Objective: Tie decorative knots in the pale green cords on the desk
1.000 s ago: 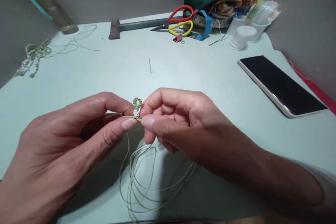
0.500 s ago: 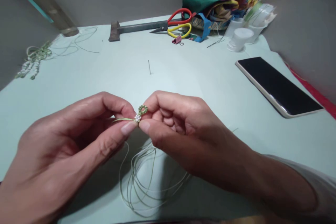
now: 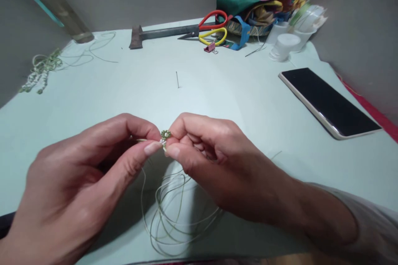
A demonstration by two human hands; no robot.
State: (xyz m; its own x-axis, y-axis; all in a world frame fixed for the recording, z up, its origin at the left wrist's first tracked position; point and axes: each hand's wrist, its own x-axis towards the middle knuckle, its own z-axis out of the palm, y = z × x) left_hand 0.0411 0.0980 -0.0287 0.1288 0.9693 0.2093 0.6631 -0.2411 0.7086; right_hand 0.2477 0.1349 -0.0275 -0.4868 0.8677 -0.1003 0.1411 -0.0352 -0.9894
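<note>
Between my two hands is a small piece of knotted cord (image 3: 166, 134), with a green loop at its top and white knots below. My left hand (image 3: 93, 178) pinches its left side between thumb and forefinger. From the right, my right hand (image 3: 211, 153) pinches the same piece, fingertips almost meeting the left ones. Thin green and white cords (image 3: 164, 215) hang from the work and lie in loose loops on the table beneath. Part of the knotted piece is hidden by my fingertips.
A pin (image 3: 177, 79) lies on the pale table (image 3: 230, 83). Behind it are a hammer (image 3: 168, 32), scissors (image 3: 213, 33) and a binder clip (image 3: 211, 47). A phone (image 3: 329, 101) lies at right, near spools (image 3: 284, 45) and fabric (image 3: 248, 4). Knotted cords (image 3: 40, 70) lie far left, by a bottle (image 3: 62, 12).
Both hands have come slightly lower. The green loop has tilted and sunk closer to my fingertips, looking smaller. Less cord shows to the left of the piece.
</note>
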